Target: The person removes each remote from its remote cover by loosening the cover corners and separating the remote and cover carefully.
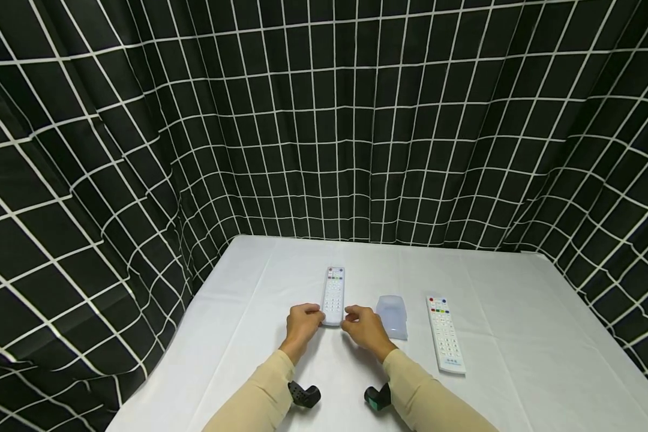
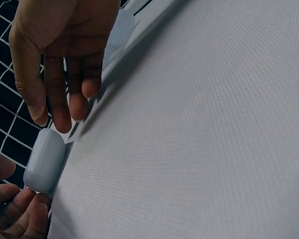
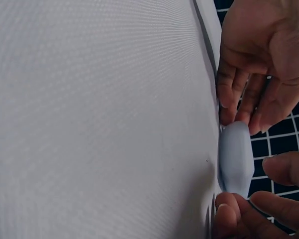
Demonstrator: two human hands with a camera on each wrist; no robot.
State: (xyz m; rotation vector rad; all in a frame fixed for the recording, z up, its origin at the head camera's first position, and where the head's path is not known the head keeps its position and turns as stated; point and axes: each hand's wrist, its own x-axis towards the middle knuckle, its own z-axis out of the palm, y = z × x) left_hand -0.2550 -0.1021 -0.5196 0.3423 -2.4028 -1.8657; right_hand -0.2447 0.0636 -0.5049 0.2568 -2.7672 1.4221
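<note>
A white remote control (image 1: 333, 297) in a pale bluish, translucent cover lies lengthwise on the table. My left hand (image 1: 303, 324) is at its lower left edge, fingertips right at the side. Across from it, my right hand (image 1: 364, 327) is by the lower right edge, with loosely bent fingers. In the left wrist view the rounded end of the cover (image 2: 45, 160) sits between both hands, the right hand's relaxed fingers (image 2: 62, 117) close to it. From the right wrist, the left hand's fingertips (image 3: 244, 114) touch the cover's side and its thumb is apart.
To the right of my right hand lies a translucent plastic piece (image 1: 392, 318). Farther right is a second white remote (image 1: 446, 336) with colored buttons. White cloth covers the table (image 1: 518, 360), and a black curtain with white grid lines (image 1: 356, 132) stands behind it.
</note>
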